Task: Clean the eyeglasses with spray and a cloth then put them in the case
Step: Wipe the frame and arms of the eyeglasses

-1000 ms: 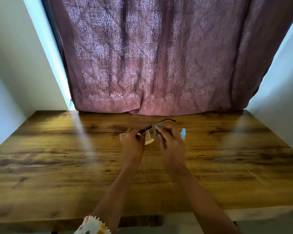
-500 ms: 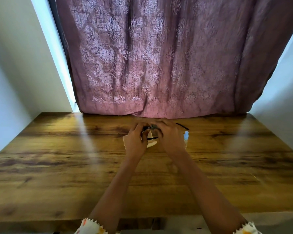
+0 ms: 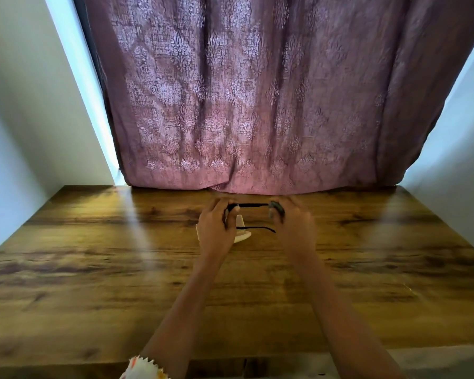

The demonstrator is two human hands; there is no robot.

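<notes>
A plum patterned curtain [image 3: 244, 91] fills the far wall between pale side walls, its hem meeting the far edge of the wood-grain tabletop [image 3: 93, 269]. Both forearms reach out to the middle of that far edge. The left hand [image 3: 215, 225] has its grip curled round one end of the dark eyeglasses [image 3: 251, 205], which are held just above the wood with both temple arms running across to the right hand [image 3: 293, 225]. That grip pinches a small grey cloth [image 3: 273, 210] against the far end of the frame. I'd say the wiping step is under way. A pale cream case [image 3: 242, 236] lies on the tabletop, half hidden under the left hand. I can't see any spray bottle. Next, I reckon, comes folding the arms and lowering the eyeglasses into the case, which calls for a free hand.
</notes>
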